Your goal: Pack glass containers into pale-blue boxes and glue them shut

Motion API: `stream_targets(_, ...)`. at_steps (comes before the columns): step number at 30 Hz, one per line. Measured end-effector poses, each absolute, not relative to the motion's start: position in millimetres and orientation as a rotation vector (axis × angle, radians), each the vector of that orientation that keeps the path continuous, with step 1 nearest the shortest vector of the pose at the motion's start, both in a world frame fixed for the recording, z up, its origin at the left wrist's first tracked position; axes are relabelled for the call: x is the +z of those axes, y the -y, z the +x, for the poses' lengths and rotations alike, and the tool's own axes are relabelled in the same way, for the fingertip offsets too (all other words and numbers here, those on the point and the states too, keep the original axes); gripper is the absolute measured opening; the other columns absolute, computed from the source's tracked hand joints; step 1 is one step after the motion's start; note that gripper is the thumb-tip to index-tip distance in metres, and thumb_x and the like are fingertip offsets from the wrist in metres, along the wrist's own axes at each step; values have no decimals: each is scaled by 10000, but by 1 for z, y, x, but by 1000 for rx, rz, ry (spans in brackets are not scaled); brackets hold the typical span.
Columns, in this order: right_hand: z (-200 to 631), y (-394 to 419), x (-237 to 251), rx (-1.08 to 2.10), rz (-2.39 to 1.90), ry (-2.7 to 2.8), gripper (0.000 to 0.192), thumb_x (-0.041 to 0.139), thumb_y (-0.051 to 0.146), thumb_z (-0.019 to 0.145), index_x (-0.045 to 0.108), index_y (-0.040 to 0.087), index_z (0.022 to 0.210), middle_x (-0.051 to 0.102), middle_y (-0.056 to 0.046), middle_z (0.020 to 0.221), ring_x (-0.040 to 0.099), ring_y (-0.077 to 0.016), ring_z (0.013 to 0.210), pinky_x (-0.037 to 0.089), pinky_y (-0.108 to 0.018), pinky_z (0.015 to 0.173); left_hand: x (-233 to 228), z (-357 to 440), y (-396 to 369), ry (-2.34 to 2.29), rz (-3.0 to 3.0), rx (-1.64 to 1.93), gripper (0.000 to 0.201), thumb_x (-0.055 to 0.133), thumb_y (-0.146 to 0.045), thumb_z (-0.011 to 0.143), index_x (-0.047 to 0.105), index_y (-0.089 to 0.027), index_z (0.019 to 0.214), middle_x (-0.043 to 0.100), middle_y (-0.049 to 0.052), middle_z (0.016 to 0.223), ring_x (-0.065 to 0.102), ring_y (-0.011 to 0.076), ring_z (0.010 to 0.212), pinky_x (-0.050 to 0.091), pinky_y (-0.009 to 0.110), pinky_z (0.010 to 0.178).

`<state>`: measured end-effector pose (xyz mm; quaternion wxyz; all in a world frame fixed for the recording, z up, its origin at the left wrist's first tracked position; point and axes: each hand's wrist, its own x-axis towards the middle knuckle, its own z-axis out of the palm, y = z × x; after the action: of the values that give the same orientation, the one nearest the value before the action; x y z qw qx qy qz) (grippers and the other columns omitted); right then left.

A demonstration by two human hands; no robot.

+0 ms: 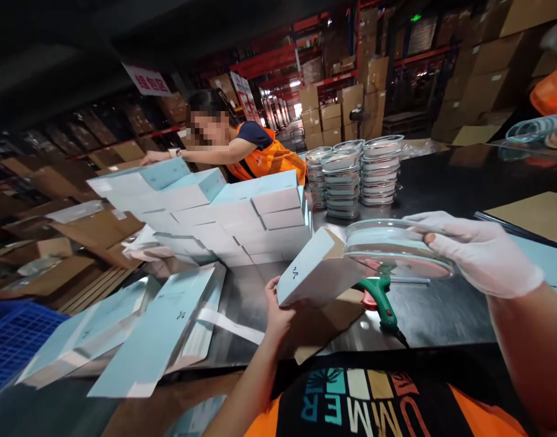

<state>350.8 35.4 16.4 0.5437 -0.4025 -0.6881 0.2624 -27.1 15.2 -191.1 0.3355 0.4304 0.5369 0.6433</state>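
- Left hand (278, 312) grips an open box (312, 273), centre frame.
- Gloved right hand (476, 252) grasps a clear round case (394, 249) at the box's mouth.
- Case stacks (355, 173) stand above.

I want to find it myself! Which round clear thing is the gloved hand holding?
Start at the dark shiny table, then the white-gloved right hand. It grips a round clear plastic case at the open end of a pale blue box. Unlike the stacked cases behind, it is single and held up.

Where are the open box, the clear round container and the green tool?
open box (308, 273), head view, on its pale blue side.
clear round container (392, 246), head view, on its lid.
green tool (379, 297), head view, on its handle.
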Motion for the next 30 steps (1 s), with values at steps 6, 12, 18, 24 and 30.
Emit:
stream_targets(6, 335, -5, 36, 386, -818, 1634, 318, 858, 607, 891, 891, 301, 968, 815, -86, 1071, 740, -214, 976, 568, -368, 846, -207, -25, -6, -1372, 1075, 1721, 962, 986, -352, 534, 449, -279, 1329, 631, 93, 1266, 671, 301, 1161, 537, 423, 1006)
stream_targets(12, 332, -19, 47, 720, -1037, 1432, 597, 991, 711, 571, 862, 214, 876, 803, -80, 937, 697, -222, 830, 551, -347, 724, -226, -31, -9, -1174, 993, 1679, 1072, 1031, -424, 515, 412, -302, 1381, 628, 73, 1286, 650, 274, 1118, 527, 373, 938)
stream_targets(18, 324, -44, 51, 888, -1062, 1016, 586, 1046, 538, 408, 746, 188, 769, 702, -20, 734, 567, -129, 633, 406, -252, 544, -236, -32, -13, -1101, 1019, 1648, 1109, 1065, -456, 495, 430, -303, 1392, 608, 83, 1325, 633, 280, 1158, 516, 370, 961)
stream_targets(24, 317, -45, 24, 704, -1095, 1281, 667, 993, 741, 502, 804, 195, 834, 738, -66, 814, 625, -205, 730, 489, -348, 652, -238, -28, -15, -1065, 973, 1637, 1123, 1064, -529, 473, 463, -274, 1386, 613, 90, 1315, 644, 295, 1152, 531, 384, 956)
stream_targets(30, 319, -26, 24, 217, -634, 1801, 157, 743, 386, 1025, 842, 267, 1050, 761, -67, 980, 690, -200, 894, 519, -348, 783, -235, -28, -16, -1119, 920, 1586, 1119, 1067, -504, 485, 430, -274, 1375, 635, 88, 1272, 667, 291, 1112, 553, 390, 923)
